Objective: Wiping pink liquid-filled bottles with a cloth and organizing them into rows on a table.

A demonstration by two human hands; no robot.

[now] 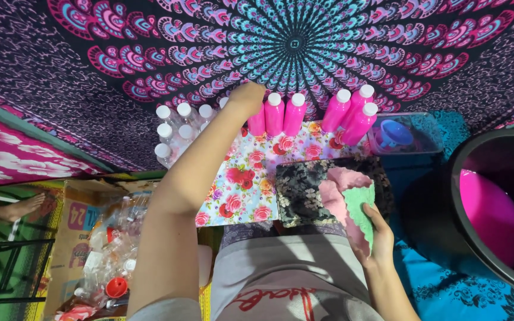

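While the left hand (246,95) stretches out over the flowered mat (239,190), it comes down on top of a pink bottle (257,122) at the left end of the filled row, fingers curled over the cap; the hand hides the cap, so I cannot tell whether the fingers are truly closed around it. That bottle stands upright, long axis vertical, cap pointing up toward the camera, right beside two more pink bottles (284,114). Full of pink liquid, it looks fairly heavy for its size, with smooth plastic walls that could be slippery if wet; the body just under the shoulder seems a safer place to hold than the cap alone.

Down near the lap, the right hand (376,235) is clamped on a green cloth (361,205), thumb over its edge, with a pink cloth (337,190) bunched underneath. Both are soft, limp and light, and rest on a dark flowered board (304,190).

Further out, three more filled bottles (352,113) lean near a clear tub (411,134) holding a blue funnel (395,134). Empty clear bottles (176,128) with white caps cluster to the left. A black bucket (465,178) of pink liquid sits at the right edge, and a cardboard box (75,238) of spare bottles at the lower left.
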